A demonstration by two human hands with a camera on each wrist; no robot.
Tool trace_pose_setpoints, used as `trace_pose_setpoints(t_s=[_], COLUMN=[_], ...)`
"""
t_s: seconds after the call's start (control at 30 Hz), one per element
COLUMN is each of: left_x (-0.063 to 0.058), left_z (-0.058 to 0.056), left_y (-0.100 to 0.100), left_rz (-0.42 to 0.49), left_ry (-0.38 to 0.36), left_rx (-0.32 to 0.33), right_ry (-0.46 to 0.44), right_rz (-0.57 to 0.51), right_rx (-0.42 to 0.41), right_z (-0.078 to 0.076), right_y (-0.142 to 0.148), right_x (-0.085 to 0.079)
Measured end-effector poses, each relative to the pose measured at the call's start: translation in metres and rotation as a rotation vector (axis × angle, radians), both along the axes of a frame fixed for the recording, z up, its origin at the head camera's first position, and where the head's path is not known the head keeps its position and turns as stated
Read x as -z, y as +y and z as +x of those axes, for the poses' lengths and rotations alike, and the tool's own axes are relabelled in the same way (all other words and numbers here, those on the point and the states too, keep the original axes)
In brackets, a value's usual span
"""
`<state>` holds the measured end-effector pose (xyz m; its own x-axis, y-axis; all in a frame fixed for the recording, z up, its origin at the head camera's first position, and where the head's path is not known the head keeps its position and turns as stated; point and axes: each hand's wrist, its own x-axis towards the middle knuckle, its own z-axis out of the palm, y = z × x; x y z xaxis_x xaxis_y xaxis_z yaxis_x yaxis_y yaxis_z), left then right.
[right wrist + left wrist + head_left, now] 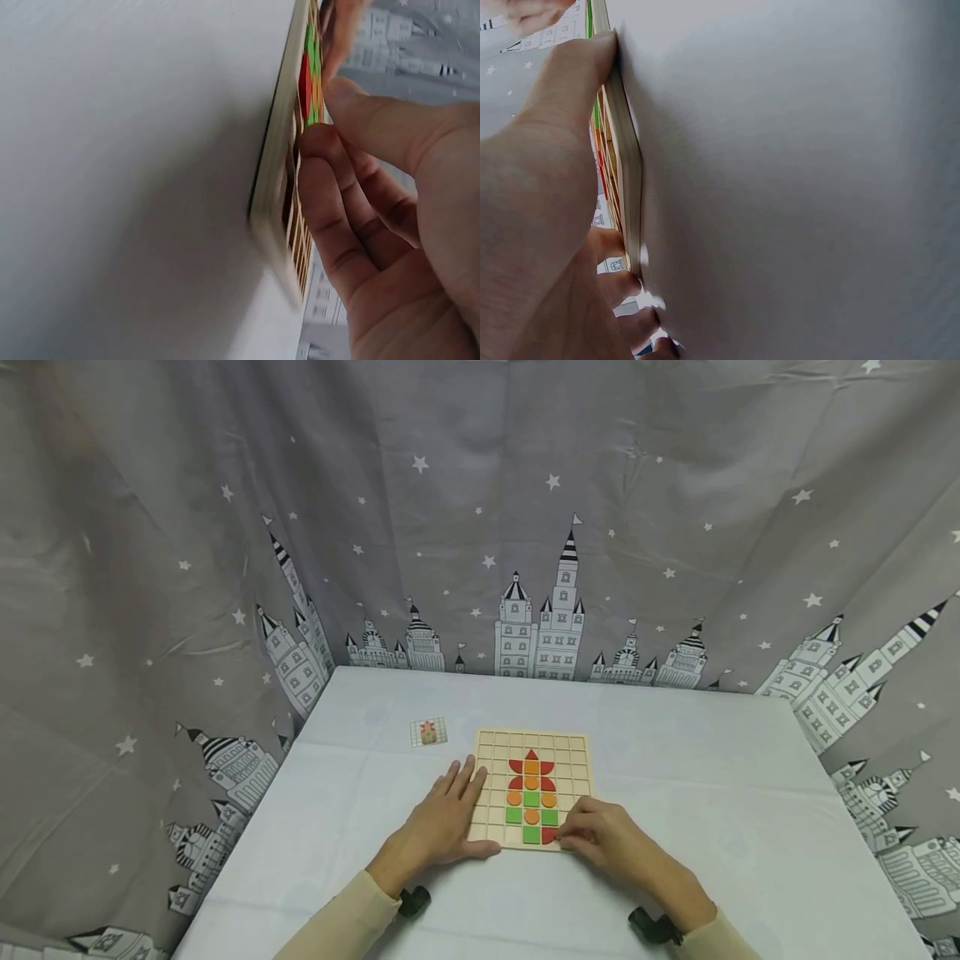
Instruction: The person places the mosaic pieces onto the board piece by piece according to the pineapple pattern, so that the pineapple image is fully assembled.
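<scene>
A square wooden grid board (491,739) lies on the table, with red, orange and green tiles forming a figure on it. My left hand (442,817) rests along the board's left edge, fingers spread and thumb at the near left corner. At the near edge, my right hand (611,839) pinches at the side of a red quarter-circle tile (549,835), which sits beside a green square tile (532,835). The red tile (304,86) shows past the fingertips in the right wrist view; their exact contact is partly hidden.
A small printed card (428,732) with a coloured grid figure lies left of the board's far corner. White cloth (690,752) covers the table. Behind it hangs a grey curtain (450,485) with castles and stars.
</scene>
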<state>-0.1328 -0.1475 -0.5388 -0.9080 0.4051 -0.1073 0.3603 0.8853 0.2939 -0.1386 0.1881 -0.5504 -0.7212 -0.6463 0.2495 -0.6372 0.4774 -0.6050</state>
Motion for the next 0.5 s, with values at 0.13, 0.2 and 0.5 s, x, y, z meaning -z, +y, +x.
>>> trace_pose_setpoints(t_s=[0.13, 0.2, 0.5], left_x=[0.001, 0.001, -0.001], left_z=[0.000, 0.000, -0.002], left_y=[0.001, 0.001, 0.000], left_rz=[-0.003, -0.005, -0.012], left_ry=[0.006, 0.007, 0.011], left_rx=[0.005, 0.008, 0.009], right_ry=[-0.046, -0.046, -0.030], right_rz=[0.027, 0.027, 0.013], right_rx=[0.063, 0.084, 0.227], right_z=[0.006, 0.009, 0.028], right_y=[0.026, 0.041, 0.108], right_x=[-0.002, -0.003, -0.008])
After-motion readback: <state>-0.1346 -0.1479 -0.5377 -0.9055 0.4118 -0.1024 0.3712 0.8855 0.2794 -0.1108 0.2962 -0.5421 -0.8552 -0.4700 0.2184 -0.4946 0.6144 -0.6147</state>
